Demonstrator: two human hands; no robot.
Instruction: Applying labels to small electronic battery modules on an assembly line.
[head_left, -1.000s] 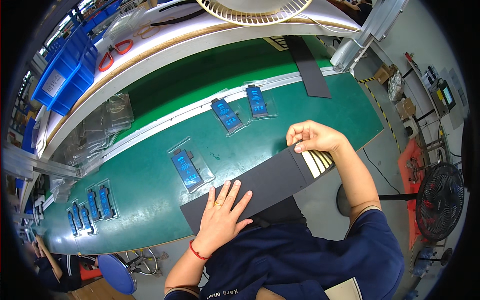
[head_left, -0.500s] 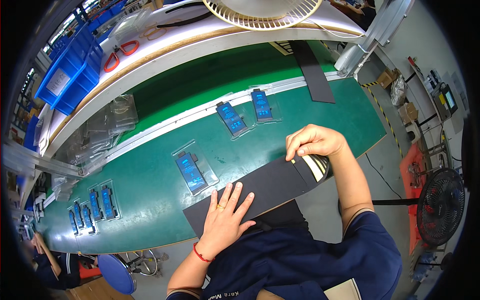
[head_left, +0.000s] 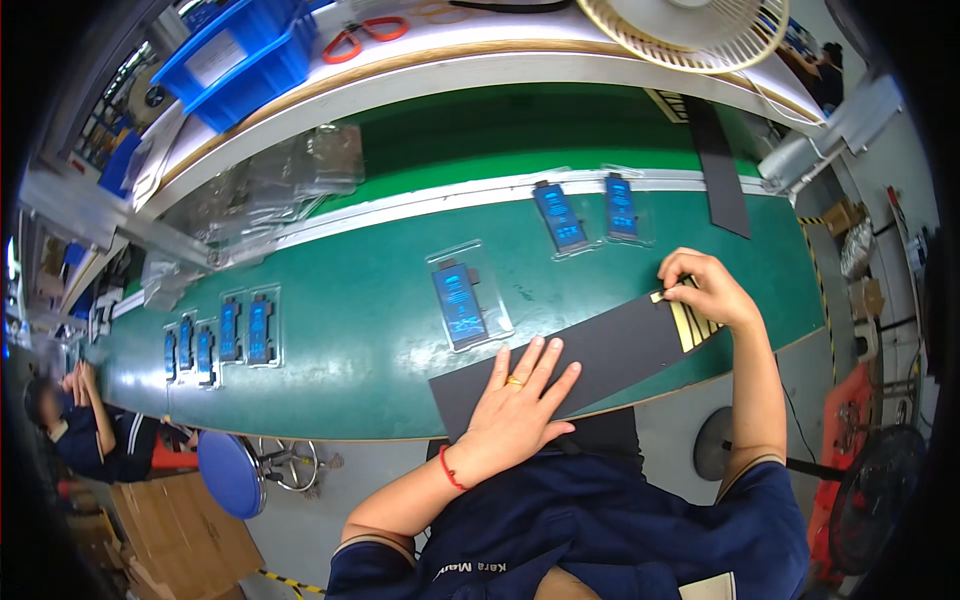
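Note:
A long black sheet (head_left: pixel 580 364) lies aslant across the near edge of the green table. Flat on its left part rests my left hand (head_left: pixel 519 408), fingers spread. At the sheet's right end, a cream patch (head_left: pixel 690 325) crossed by thin dark bars is bare. My right hand (head_left: pixel 706 287) is over that end's far edge, thumb and forefinger pinched together. A tiny pale bit shows by the fingertips; what they pinch is too small to make out. Beyond the sheet, a dark flat battery (head_left: pixel 461 302) with blue sheen lies in a clear plastic tray (head_left: pixel 497 320).
Two more batteries in trays (head_left: pixel 563 220) (head_left: pixel 621 208) lie farther back, and several (head_left: pixel 259 330) stand at the left. Another black strip (head_left: pixel 722 180) crosses the back rail. The shelf holds a blue bin (head_left: pixel 250 75), red-handled cutters (head_left: pixel 362 38) and a fan (head_left: pixel 690 30). A person (head_left: pixel 95 420) sits far left.
The whole view has shifted, so the table things appear farther right. The sheet's right end, curved before, now looks flatter. Both hands keep their places on the sheet.

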